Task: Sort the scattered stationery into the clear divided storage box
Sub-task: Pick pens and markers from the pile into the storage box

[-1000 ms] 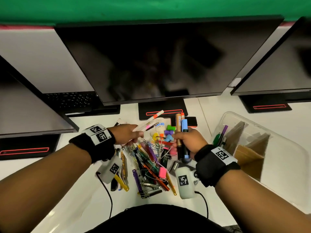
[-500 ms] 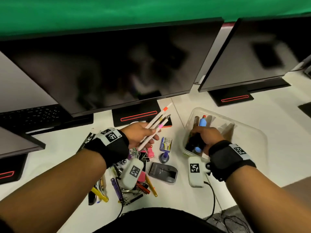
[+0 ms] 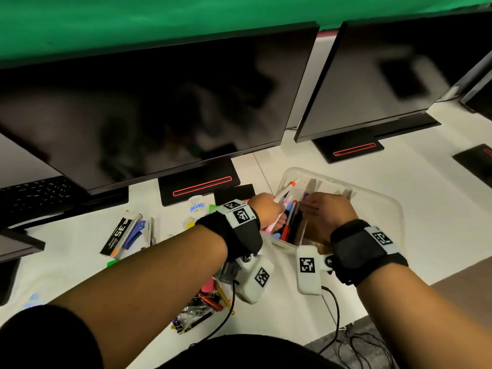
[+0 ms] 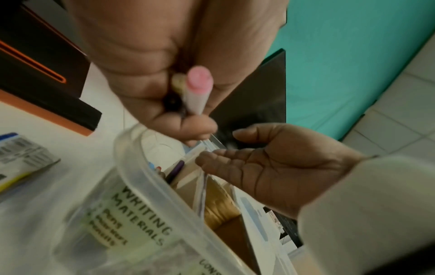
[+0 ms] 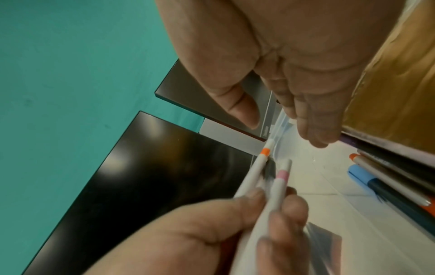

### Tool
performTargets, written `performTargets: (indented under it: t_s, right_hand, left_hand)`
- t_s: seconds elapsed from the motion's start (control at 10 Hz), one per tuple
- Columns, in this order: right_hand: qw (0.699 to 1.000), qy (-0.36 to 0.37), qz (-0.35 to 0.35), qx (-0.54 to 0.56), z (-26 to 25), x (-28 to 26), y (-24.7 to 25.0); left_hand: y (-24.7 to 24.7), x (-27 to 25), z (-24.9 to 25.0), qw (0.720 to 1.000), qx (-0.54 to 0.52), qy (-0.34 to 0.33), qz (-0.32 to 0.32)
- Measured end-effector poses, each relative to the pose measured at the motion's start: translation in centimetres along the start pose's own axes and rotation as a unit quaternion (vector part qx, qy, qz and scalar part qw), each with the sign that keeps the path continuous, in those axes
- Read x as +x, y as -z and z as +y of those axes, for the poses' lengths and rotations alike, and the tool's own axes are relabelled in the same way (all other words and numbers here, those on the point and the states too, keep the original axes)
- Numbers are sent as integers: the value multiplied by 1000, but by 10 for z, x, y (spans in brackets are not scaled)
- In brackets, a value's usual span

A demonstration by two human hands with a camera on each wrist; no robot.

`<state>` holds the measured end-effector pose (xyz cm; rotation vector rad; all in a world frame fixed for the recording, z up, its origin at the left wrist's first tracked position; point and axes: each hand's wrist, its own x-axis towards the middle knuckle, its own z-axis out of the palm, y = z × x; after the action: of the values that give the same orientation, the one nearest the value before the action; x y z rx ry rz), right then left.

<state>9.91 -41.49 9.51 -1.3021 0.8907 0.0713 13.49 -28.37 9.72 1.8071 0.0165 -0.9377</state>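
My left hand [image 3: 269, 210] grips a bundle of white pens [image 3: 283, 194] with orange and pink bands, held over the near-left compartment of the clear divided storage box [image 3: 372, 190]. The pens' pink end [image 4: 199, 81] shows in the left wrist view, their banded tips [image 5: 264, 161] in the right wrist view. My right hand [image 3: 323, 209] hovers over the box with straight fingers and holds nothing. Blue, orange and dark markers [image 3: 290, 222] lie in that compartment, which carries a "writing materials" label [image 4: 141, 214]. Brown card dividers [image 5: 388, 83] split the box.
Loose stationery [image 3: 202, 304] lies on the white desk under my left forearm, and a black box with pens [image 3: 125, 233] lies further left. Two dark monitors [image 3: 159, 107] stand behind, with black bases [image 3: 197, 182]. Cables [image 3: 335, 315] trail off the desk's front edge.
My left hand carried the white pens rightward from the pile to the box. My right hand let go of its markers in the box and now has straight fingers.
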Motion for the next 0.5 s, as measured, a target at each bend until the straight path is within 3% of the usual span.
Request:
performTargets:
  t_s: [0.1,0.2,0.3,0.4,0.5]
  right_hand:
    - [999,-13,27,33,-1,-7,-3]
    - [988,69,2,-141,0,0,2]
    - [995,41,-7,-96,0,-5,-3]
    - [996,23,-59,-63,-1,-16,-15]
    - [987,60,-108,-106,2,-27,-38]
  left_hand:
    - [-9,8,4,990,131,-39,19]
    - [-10,7,4,956,287,-66,6]
    - [8,2,-4,970,226,-87,-7]
    - [48,-9,-18,995,56,-77,13]
    - [104,-19,-44,989,76,-74,98]
